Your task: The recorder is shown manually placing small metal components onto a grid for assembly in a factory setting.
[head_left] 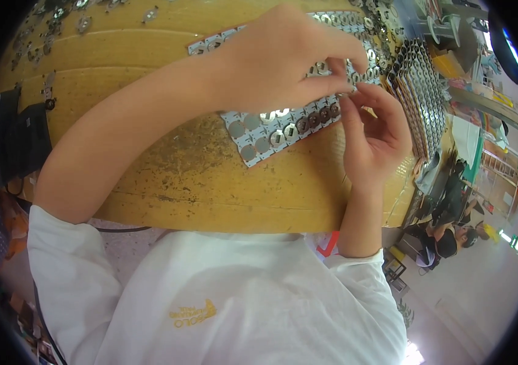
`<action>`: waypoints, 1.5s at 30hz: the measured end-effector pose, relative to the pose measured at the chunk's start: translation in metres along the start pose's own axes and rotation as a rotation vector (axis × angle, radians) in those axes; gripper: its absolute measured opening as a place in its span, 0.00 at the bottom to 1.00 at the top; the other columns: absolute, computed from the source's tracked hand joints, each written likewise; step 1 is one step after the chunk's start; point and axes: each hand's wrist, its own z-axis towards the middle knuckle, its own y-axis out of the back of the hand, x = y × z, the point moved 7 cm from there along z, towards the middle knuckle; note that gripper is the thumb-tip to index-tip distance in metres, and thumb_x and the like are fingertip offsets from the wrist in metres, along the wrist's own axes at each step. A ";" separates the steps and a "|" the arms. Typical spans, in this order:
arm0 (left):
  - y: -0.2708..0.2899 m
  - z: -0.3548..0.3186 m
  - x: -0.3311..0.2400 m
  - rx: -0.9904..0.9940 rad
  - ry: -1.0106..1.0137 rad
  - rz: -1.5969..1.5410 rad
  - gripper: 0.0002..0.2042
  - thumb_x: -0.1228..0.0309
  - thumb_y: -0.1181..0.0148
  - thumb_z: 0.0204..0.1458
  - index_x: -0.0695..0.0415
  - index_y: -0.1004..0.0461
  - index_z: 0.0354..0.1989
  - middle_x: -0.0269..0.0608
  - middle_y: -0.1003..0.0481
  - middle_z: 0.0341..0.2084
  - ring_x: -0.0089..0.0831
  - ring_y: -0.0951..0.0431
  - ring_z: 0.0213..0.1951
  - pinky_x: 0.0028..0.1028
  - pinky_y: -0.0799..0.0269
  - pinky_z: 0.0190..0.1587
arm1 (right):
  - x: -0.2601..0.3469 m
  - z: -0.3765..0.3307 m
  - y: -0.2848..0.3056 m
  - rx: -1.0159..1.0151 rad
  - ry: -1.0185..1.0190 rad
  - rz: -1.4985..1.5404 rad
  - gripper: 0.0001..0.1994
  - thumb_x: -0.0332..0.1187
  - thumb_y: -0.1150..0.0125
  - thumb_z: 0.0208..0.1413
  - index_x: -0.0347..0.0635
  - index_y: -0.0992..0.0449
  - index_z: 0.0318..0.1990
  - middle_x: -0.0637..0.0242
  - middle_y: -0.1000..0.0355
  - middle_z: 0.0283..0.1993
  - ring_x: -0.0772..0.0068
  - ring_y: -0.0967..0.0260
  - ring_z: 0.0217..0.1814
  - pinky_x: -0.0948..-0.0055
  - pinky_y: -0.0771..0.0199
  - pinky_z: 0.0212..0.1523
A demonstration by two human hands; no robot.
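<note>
On a worn yellow wooden table (pixel 198 176) lies a flat grey sheet of round metal discs (pixel 271 131). The left hand (pixel 283 58) rests over it, fingers pinching a disc at its edge; the right hand (pixel 374 137) pinches there too.

both hands (pixel 283 61) (pixel 374 137) raised, fingers (pixel 347 79) pinching together

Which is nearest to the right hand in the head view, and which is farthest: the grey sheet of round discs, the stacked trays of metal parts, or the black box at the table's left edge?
From the right hand:
1. Grey sheet of round discs, touching the fingertips, to its left.
2. Stacked trays of metal parts, to its right, apart.
3. Black box, far left table edge.
</note>
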 end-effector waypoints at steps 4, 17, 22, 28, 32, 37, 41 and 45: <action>0.013 -0.005 -0.023 -0.209 -0.473 0.492 0.05 0.72 0.38 0.53 0.60 0.22 0.35 0.47 0.21 0.33 0.50 0.20 0.42 0.42 0.25 0.52 | 0.016 -0.006 -0.003 0.162 -0.020 -0.047 0.12 0.14 0.32 0.52 0.32 0.16 0.44 0.61 0.18 0.40 0.77 0.22 0.40 0.78 0.22 0.40; -0.018 -0.005 0.015 0.315 -0.151 0.545 0.15 0.59 0.44 0.61 0.56 0.22 0.48 0.49 0.25 0.59 0.53 0.31 0.64 0.45 0.35 0.66 | 0.017 -0.033 -0.053 0.560 -0.135 -0.146 0.06 0.18 0.30 0.51 0.35 0.16 0.36 0.60 0.18 0.32 0.73 0.22 0.27 0.76 0.24 0.29; -0.020 -0.009 0.019 0.444 -0.034 0.501 0.17 0.58 0.43 0.60 0.56 0.22 0.49 0.48 0.25 0.59 0.51 0.31 0.64 0.45 0.35 0.66 | 0.027 -0.037 -0.059 0.522 -0.076 -0.231 0.08 0.16 0.29 0.50 0.34 0.16 0.37 0.61 0.19 0.33 0.76 0.24 0.28 0.79 0.27 0.29; -0.015 -0.011 0.020 0.265 -0.140 0.437 0.18 0.57 0.42 0.60 0.55 0.22 0.51 0.46 0.26 0.61 0.48 0.32 0.65 0.45 0.36 0.67 | 0.030 -0.033 -0.060 0.513 0.084 -0.315 0.09 0.17 0.27 0.46 0.35 0.16 0.37 0.64 0.23 0.35 0.75 0.27 0.31 0.77 0.29 0.31; -0.019 -0.020 0.026 0.159 -0.232 0.489 0.19 0.57 0.42 0.60 0.54 0.22 0.54 0.46 0.27 0.62 0.49 0.33 0.67 0.46 0.40 0.69 | 0.021 -0.032 -0.061 0.519 0.036 -0.229 0.09 0.17 0.27 0.45 0.36 0.15 0.35 0.65 0.28 0.35 0.73 0.31 0.29 0.75 0.30 0.30; -0.024 -0.008 0.022 0.445 -0.015 0.548 0.20 0.56 0.42 0.60 0.54 0.23 0.56 0.45 0.27 0.63 0.49 0.34 0.68 0.47 0.44 0.71 | 0.020 -0.028 -0.059 0.556 0.045 -0.221 0.10 0.15 0.28 0.45 0.34 0.15 0.36 0.65 0.28 0.35 0.74 0.31 0.30 0.77 0.31 0.31; -0.020 -0.023 0.016 0.016 -0.372 0.637 0.20 0.58 0.42 0.59 0.55 0.23 0.56 0.46 0.25 0.60 0.51 0.34 0.68 0.45 0.43 0.71 | 0.021 -0.025 -0.059 0.569 0.084 -0.185 0.10 0.15 0.28 0.45 0.33 0.16 0.36 0.65 0.28 0.34 0.74 0.31 0.30 0.78 0.33 0.30; -0.015 -0.012 0.006 0.132 -0.313 0.721 0.19 0.69 0.33 0.53 0.53 0.22 0.55 0.41 0.21 0.55 0.46 0.25 0.61 0.41 0.26 0.61 | 0.021 -0.024 -0.059 0.479 0.097 -0.227 0.08 0.19 0.26 0.46 0.37 0.15 0.36 0.63 0.24 0.33 0.73 0.28 0.29 0.73 0.29 0.28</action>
